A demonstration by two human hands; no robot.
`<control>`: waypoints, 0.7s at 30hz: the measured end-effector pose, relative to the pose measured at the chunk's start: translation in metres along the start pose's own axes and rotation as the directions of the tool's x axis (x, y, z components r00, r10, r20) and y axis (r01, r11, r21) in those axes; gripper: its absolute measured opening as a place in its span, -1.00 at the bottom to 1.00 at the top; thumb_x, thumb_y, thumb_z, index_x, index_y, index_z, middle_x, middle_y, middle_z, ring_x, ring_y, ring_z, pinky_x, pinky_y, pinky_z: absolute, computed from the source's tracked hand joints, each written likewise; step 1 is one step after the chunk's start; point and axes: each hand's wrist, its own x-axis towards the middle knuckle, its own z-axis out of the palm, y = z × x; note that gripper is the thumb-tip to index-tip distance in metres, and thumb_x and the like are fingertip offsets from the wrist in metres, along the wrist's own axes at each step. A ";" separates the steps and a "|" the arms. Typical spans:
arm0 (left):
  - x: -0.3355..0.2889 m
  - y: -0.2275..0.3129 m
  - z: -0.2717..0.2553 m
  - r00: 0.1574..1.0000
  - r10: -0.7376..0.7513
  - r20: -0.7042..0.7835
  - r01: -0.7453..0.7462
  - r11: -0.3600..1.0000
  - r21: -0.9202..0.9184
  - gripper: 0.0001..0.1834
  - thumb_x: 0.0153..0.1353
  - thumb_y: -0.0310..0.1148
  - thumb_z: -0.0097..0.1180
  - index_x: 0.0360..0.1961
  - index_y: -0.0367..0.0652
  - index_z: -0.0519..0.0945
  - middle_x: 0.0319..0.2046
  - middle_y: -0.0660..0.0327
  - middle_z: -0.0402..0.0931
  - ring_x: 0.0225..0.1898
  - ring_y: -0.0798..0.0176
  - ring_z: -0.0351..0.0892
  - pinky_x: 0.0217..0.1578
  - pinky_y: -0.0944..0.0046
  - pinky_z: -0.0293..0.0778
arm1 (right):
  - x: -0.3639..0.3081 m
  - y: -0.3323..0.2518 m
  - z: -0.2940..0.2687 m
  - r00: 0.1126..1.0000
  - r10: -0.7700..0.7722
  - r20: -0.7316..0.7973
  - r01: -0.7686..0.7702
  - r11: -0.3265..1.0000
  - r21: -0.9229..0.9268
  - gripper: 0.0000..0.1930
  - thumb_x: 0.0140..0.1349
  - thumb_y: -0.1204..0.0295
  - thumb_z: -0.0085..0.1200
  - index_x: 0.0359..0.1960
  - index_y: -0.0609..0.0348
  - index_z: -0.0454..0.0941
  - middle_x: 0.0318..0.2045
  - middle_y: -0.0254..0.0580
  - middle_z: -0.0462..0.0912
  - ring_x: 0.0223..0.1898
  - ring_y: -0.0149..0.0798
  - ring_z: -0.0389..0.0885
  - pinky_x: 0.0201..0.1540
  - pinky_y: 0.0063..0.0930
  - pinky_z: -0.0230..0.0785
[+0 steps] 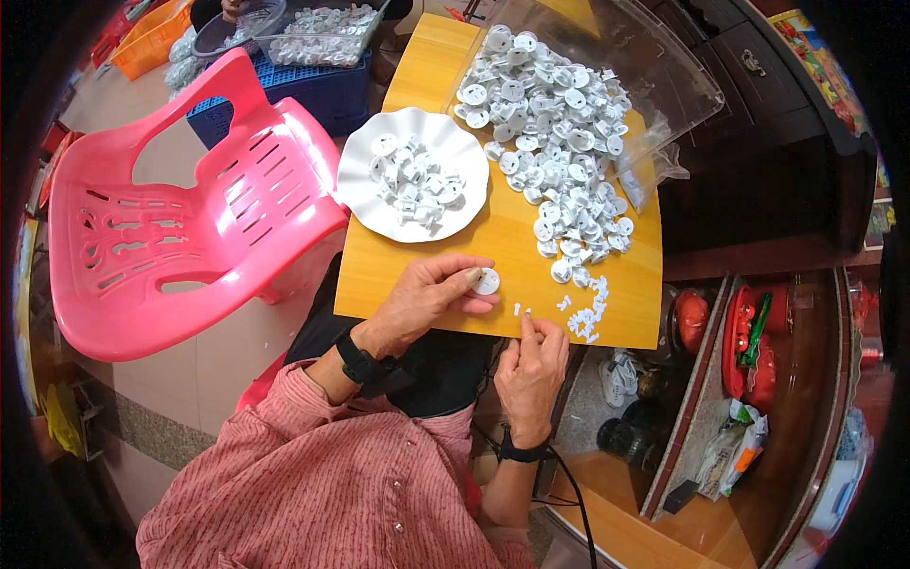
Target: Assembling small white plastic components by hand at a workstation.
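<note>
My left hand (417, 302) pinches a round white plastic piece (487, 281) between thumb and fingers, just over the table's near edge. To its right, my right hand (531, 372) has its fingers drawn together, with a tiny white plastic part (528, 311) at the fingertips. Another tiny white part (517, 308) lies on the wood just left of them. A scattered group of these small parts (590, 313) is to the right. Beyond my left hand, a white scalloped plate (365, 213) carries several white plastic pieces (417, 185). A large heap of round white pieces (550, 133) covers the table's far right.
The yellow wooden table (436, 57) has a clear plastic bin (682, 81) tipped at its far right. A pink plastic chair (218, 228) stands left, with a blue crate (322, 95) behind it. Dark cabinets (739, 161) and open shelving (806, 379) are at the right.
</note>
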 end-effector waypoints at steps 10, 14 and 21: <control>-0.009 0.013 0.009 0.996 -0.092 -0.001 0.091 0.990 -0.110 -0.63 0.45 -0.44 0.05 0.22 -0.36 0.49 0.03 -0.07 0.61 0.02 0.04 0.70 -0.01 0.22 0.71 | -0.016 0.009 0.013 0.987 -0.048 -0.154 0.040 0.998 -0.057 -0.86 0.15 0.61 0.26 -0.25 0.28 0.61 -0.26 -0.08 0.55 -0.20 0.01 0.57 -0.13 -0.13 0.46; -0.010 0.009 0.008 0.996 -0.084 0.017 0.086 0.989 -0.123 -0.63 0.44 -0.44 0.07 0.22 -0.37 0.49 0.02 -0.08 0.61 0.02 0.02 0.70 -0.01 0.20 0.72 | -0.016 0.007 0.013 0.982 -0.017 -0.190 0.010 0.999 -0.037 -0.87 0.14 0.61 0.27 -0.28 0.26 0.59 -0.27 -0.04 0.55 -0.19 0.03 0.58 -0.13 -0.13 0.46; -0.012 0.004 0.011 0.993 -0.105 0.050 0.113 0.976 -0.187 -0.66 0.41 -0.46 0.12 0.15 -0.38 0.52 0.00 -0.04 0.61 -0.02 0.05 0.70 0.00 0.14 0.71 | -0.002 -0.030 -0.001 0.933 0.325 -0.154 -0.149 0.739 0.657 -0.92 0.28 0.59 0.17 -0.23 0.31 0.55 -0.20 -0.07 0.58 -0.19 -0.16 0.60 -0.14 -0.34 0.47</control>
